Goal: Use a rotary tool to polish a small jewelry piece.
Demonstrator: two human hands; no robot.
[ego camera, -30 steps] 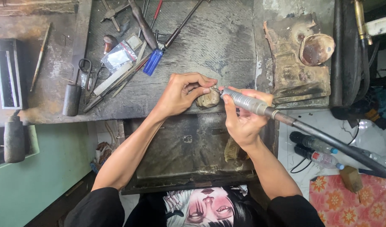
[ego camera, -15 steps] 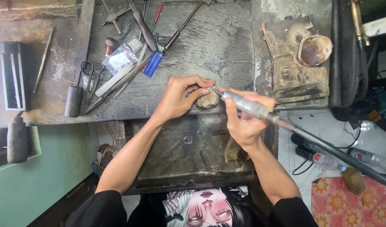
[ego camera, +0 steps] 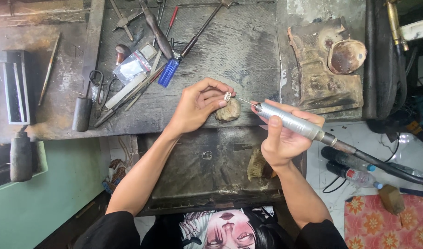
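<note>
Nearest: dark metal tray (ego camera: 193, 180) below the desk edge, a worn brush (ego camera: 256, 165) at its right side.

Right hand (ego camera: 285, 138): grip clenched around a silver rotary handpiece (ego camera: 290, 121), dark hose trailing right; its thin bit points left toward the ring.

Left hand (ego camera: 200, 108): fingertips pinching a small silver ring (ego camera: 227, 96), held just above a worn wooden bench peg (ego camera: 228, 110) at the desk (ego camera: 248, 50) front edge.

Farther, left: blue-handled tool (ego camera: 168, 72), scissors (ego camera: 97, 83), clear plastic bag (ego camera: 131, 68), mixed files and pliers.

Farther, right: scorched block (ego camera: 320, 78) bearing a round shallow dish (ego camera: 347, 56).
</note>
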